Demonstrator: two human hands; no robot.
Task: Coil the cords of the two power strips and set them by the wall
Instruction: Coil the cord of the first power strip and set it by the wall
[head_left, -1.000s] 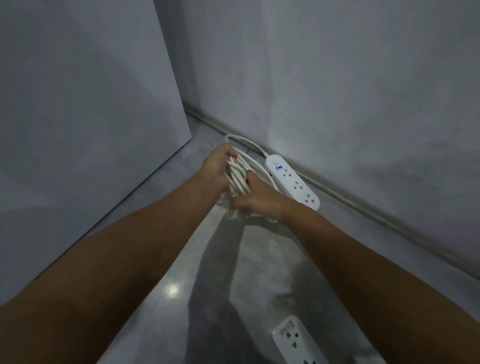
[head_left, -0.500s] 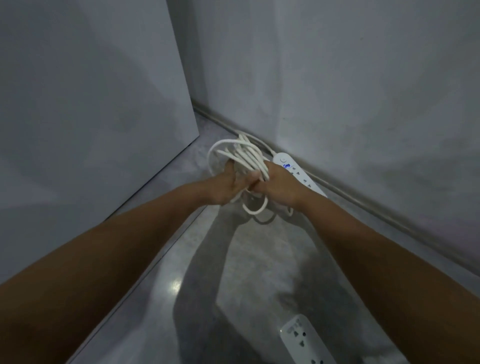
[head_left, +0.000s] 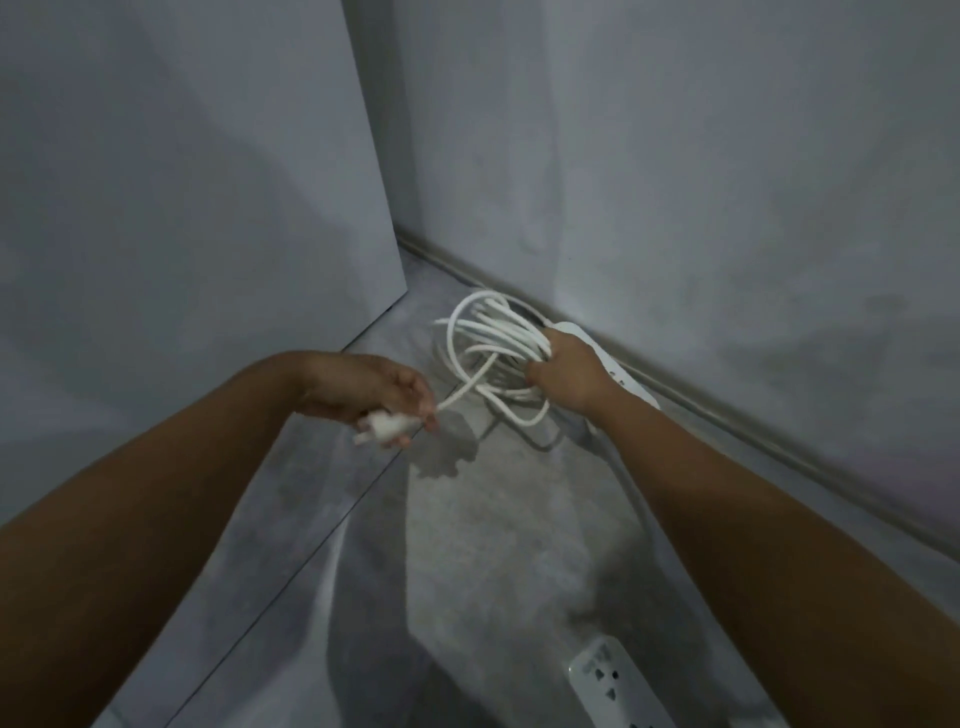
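Since half a second ago our left hand (head_left: 374, 395) has parted from the bundle and drawn out to its 8 o'clock, taking the plug (head_left: 387, 426) along; only our right hand (head_left: 566, 374) now grips the bundle.

Head view, items:
- Left hand: fingers curled about the white plug, prongs pointing toward 8 o'clock. A single strand runs from it toward 2 o'clock into the loops.
- Right hand: closed round the coiled cord (head_left: 488, 332), loops fanning toward 10 o'clock.
- First power strip (head_left: 626, 382): on the floor (head_left: 493, 519) along the wall (head_left: 727, 208), just behind our right hand and partly hidden by it.
- Second power strip (head_left: 608, 680): on the floor at 6 o'clock of the frame, well apart, cut by the lower edge.
- Grey panel (head_left: 182, 208): upright at 10 o'clock.
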